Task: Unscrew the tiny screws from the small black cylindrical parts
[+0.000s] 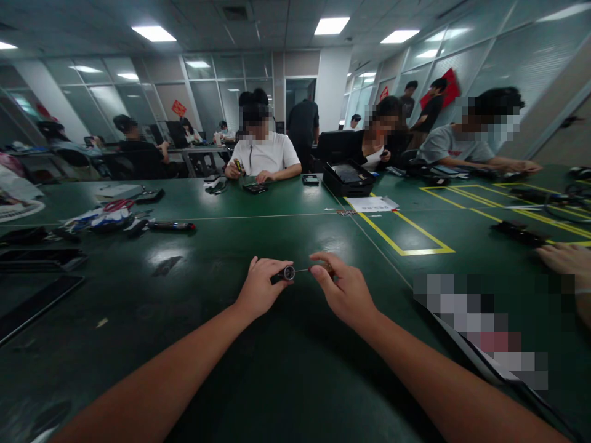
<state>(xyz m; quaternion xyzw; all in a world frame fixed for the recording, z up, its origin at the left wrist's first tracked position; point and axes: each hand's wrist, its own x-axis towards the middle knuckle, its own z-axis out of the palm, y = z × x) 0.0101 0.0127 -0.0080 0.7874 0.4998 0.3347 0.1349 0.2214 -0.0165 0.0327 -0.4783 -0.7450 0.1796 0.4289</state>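
Near the middle of the view, my left hand (261,284) is closed around a small dark cylindrical part (289,272) with a round, ringed end facing me. My right hand (344,284) holds a screwdriver (329,269) between thumb and fingers. Its thin metal shaft points left and reaches the side of the cylindrical part. Most of the screwdriver's handle is hidden by my fingers, and whether the tip sits in a screw is too small to tell. Both hands are just above the green table (221,320).
A pen-like tool (172,226) and a pile of cables (108,215) lie at left, beyond a dark flat frame (37,301). A black box (348,178) stands ahead. Another person's hand (566,264) rests at right. People sit across the table.
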